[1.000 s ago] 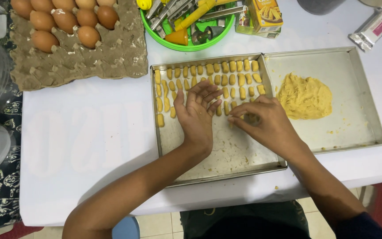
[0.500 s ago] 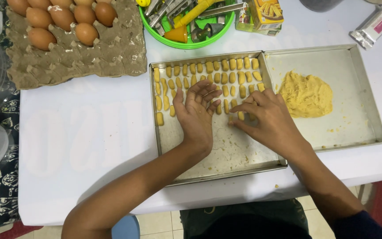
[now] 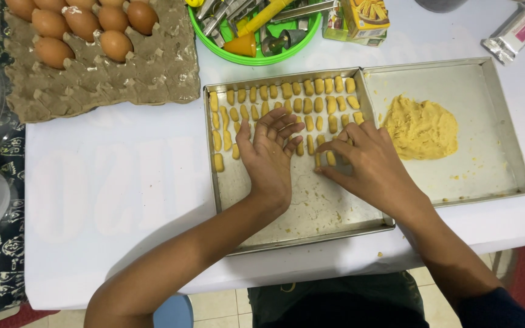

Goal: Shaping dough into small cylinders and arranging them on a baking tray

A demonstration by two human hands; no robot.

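Here, two bare hands over a metal tray (image 3: 262,225) at centre frame. Left hand (image 3: 268,155) flat, palm down, fingers spread wide, resting on the tray floor just below the rows of small yellow dough pieces (image 3: 299,97), fingertips touching the lowest ones. Right hand (image 3: 369,164) just beside it, fingers curled narrow and pinched around one dough piece (image 3: 330,158) at the end of the lowest row. Second tray (image 3: 499,109) touching the first on the right, holding a dough lump (image 3: 422,127) near its middle. Egg carton (image 3: 110,76) at upper left with brown eggs (image 3: 83,24) in its far corner. Green bowl (image 3: 256,58) of tools at top centre, small box (image 3: 366,18) beside it, a wrapped packet (image 3: 514,30) at upper right. All on a white table (image 3: 110,182).
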